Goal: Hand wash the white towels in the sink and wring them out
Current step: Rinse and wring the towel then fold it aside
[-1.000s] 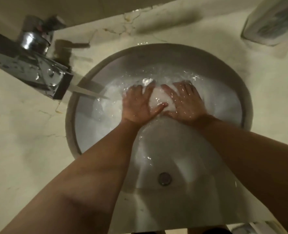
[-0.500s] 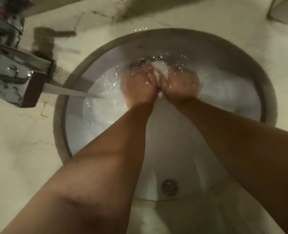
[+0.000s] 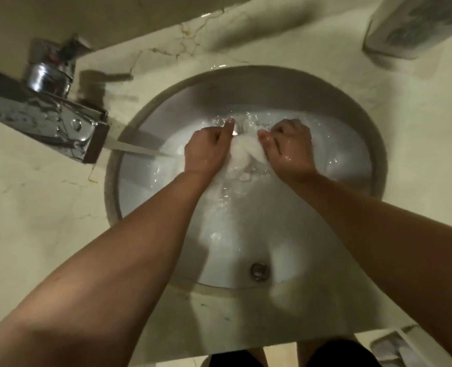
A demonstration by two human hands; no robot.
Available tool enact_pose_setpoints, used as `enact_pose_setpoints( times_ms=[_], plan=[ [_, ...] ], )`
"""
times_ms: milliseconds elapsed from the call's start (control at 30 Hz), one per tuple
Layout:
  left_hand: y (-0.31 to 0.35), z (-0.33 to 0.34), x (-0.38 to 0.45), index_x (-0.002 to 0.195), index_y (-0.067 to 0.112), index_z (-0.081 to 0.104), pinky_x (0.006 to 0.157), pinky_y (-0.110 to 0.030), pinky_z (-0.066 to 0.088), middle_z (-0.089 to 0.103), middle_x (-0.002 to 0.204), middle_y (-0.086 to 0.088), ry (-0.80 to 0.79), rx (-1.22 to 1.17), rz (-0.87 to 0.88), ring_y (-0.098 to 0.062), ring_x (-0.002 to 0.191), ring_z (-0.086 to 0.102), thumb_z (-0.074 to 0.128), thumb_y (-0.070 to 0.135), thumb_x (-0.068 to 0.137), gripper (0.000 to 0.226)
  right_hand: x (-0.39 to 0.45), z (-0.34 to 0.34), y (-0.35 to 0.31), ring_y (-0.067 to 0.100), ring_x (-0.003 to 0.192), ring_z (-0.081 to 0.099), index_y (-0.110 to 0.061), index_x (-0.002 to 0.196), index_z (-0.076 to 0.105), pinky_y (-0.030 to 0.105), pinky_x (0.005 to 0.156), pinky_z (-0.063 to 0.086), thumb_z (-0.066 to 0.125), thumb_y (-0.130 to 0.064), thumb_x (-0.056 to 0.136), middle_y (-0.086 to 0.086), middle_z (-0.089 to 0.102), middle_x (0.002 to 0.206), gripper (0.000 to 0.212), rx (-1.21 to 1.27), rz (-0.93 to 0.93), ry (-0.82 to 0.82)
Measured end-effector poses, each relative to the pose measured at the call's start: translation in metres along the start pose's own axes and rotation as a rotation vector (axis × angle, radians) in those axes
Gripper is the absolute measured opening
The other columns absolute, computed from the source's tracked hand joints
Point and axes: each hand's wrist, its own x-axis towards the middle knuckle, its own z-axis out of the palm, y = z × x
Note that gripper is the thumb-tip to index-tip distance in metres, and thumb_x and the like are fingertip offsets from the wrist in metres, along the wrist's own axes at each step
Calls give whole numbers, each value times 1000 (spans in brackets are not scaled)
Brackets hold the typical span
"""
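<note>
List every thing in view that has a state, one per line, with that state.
Faucet: running, a stream pouring into the basin.
Sink: holds shallow, splashing water.
Drain: uncovered; open or plugged cannot be told.
White towel: wet, bunched up between both hands.
Left hand: grips the towel, thumb extended.
Right hand: grips the towel, fingers curled.
Container at top right: blurred, state unclear.

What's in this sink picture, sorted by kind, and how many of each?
Hands: 2, left hand and right hand, both gripping the towel
White towel: 1 bunch; cannot tell if more
Chrome tap: 1, running
Sink: 1
Drain: 1
Pale container on counter: 1
Total: 7
</note>
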Motion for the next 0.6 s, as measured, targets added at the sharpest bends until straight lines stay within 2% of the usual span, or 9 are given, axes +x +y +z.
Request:
enact_pose_setpoints(
  times_ms=[67, 133, 233, 300, 367, 433, 500, 600],
  plan=[
    [4, 4, -5, 71, 15, 59, 68, -34, 43, 57, 69, 2, 25, 110, 115, -23, 76, 58, 38, 58, 101, 57, -5, 8, 1, 33, 112, 54, -9, 79, 73, 42, 101, 36, 47, -51, 99, 11, 65, 107, 53, -79, 106, 101],
    [4, 14, -14, 79, 16, 56, 70, -34, 42, 57, 79, 3, 76, 161, 231, -21, 82, 55, 36, 62, 97, 54, -12, 14, 3, 33, 130, 48, -9, 97, 72, 45, 117, 27, 48, -55, 99, 17, 61, 128, 51, -174, 104, 132],
    [-10, 32, -25, 106, 17, 65, 80, -37, 46, 65, 102, -1, 191, 194, 295, -24, 98, 58, 34, 65, 94, 58, -24, 28, 11, 36, 138, 44, -6, 129, 64, 51, 119, 28, 36, -63, 100, 23, 53, 142, 70, -288, -28, 192],
    [-15, 42, -29, 117, 17, 69, 85, -37, 47, 70, 111, -4, 297, 210, 289, -27, 104, 62, 36, 60, 95, 58, -29, 36, 6, 35, 138, 44, -12, 142, 55, 48, 116, 29, 21, -67, 100, 18, 51, 146, 77, -264, 30, 135],
    [-12, 50, -30, 118, 17, 72, 83, -35, 47, 74, 109, -5, 384, 192, 239, -27, 100, 66, 38, 55, 96, 56, -30, 42, -1, 34, 132, 50, -19, 146, 51, 47, 110, 33, 13, -63, 101, 13, 55, 143, 73, -296, 66, 135],
    [-6, 56, -27, 110, 16, 76, 77, -35, 48, 75, 100, -5, 456, 173, 160, -27, 92, 68, 41, 53, 96, 53, -23, 46, -2, 32, 117, 57, -22, 139, 57, 44, 98, 38, 23, -53, 104, 11, 63, 129, 58, -348, 12, 192],
    [-3, 58, -20, 100, 15, 77, 71, -35, 47, 75, 91, -5, 497, 173, 92, -27, 84, 67, 44, 53, 94, 51, -13, 51, 0, 32, 96, 61, -17, 121, 66, 41, 84, 41, 39, -43, 101, 12, 67, 107, 42, -386, -38, 288],
    [3, 55, -11, 93, 13, 74, 76, -36, 44, 72, 86, -8, 490, 143, -5, -30, 83, 65, 43, 57, 91, 54, 0, 54, -1, 28, 70, 63, -15, 94, 68, 36, 65, 45, 48, -42, 100, 6, 66, 78, 34, -424, -47, 386]
  ],
)
